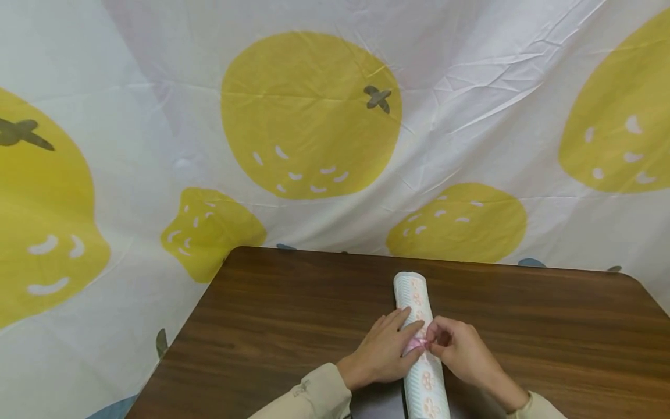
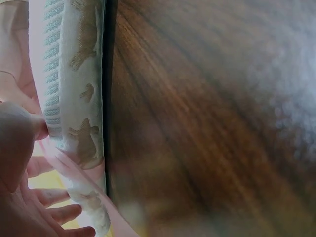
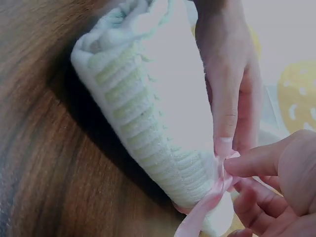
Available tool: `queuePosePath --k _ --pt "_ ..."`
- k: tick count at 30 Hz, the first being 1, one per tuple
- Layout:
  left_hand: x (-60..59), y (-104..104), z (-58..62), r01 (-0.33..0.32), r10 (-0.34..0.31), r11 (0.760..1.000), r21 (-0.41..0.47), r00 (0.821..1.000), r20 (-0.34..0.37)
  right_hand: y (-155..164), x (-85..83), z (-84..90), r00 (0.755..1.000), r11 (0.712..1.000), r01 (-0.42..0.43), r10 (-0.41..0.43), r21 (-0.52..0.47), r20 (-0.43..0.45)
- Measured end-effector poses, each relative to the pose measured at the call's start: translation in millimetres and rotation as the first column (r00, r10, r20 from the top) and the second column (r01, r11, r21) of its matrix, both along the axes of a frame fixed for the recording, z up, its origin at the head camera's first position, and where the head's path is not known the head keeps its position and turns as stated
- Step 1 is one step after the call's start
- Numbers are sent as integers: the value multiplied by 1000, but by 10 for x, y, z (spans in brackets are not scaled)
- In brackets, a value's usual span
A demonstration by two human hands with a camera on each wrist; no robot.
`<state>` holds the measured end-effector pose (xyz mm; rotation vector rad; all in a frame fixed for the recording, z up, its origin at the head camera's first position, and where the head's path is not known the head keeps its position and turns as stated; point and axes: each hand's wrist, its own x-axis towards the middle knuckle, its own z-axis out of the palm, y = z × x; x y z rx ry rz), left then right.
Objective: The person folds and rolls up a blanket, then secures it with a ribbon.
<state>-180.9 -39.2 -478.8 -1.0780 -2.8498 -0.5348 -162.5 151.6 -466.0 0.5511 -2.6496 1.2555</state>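
A pale towel (image 1: 428, 384), rolled into a long tube with orange-pink prints and a blue-green striped band, lies lengthwise on the table. Around its middle runs a pink ribbon (image 1: 416, 344). My left hand (image 1: 382, 352) rests on the roll's left side, its fingers spread and thumb at the ribbon. From the right, my right hand (image 1: 464, 352) pinches the ribbon between thumb and forefinger. In the right wrist view a loose length of ribbon (image 3: 200, 215) hangs along the towel, close to the left thumb (image 3: 226, 123). The left wrist view shows another ribbon strip (image 2: 121, 222) trailing beside the roll.
The dark wood-grain table (image 1: 293, 302) extends to both sides of the roll and behind it. A white cloth (image 1: 324, 221) printed with yellow fruit hangs behind the table's far edge and along its left side.
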Motion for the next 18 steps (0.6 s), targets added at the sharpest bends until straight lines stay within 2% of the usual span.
queuePosePath --k 6,10,12,14,18 --pt "2 2 -4 0 0 1000 18 1000 -16 2 -21 17 999 999 -10 11 -41 31" --pt "-2 -12 -4 -8 8 999 51 1000 1 -4 -31 27 997 997 -27 32 -77 71" --pt "-4 -40 -4 -28 24 996 87 999 43 -10 -35 21 996 995 -36 44 -95 79" --pt "-8 -83 -1 -58 41 988 141 992 115 -15 -38 10 996 994 -41 49 -104 77" --pt "-16 -190 -3 -118 47 955 272 966 255 -24 -35 -5 997 994 -32 39 -107 59"
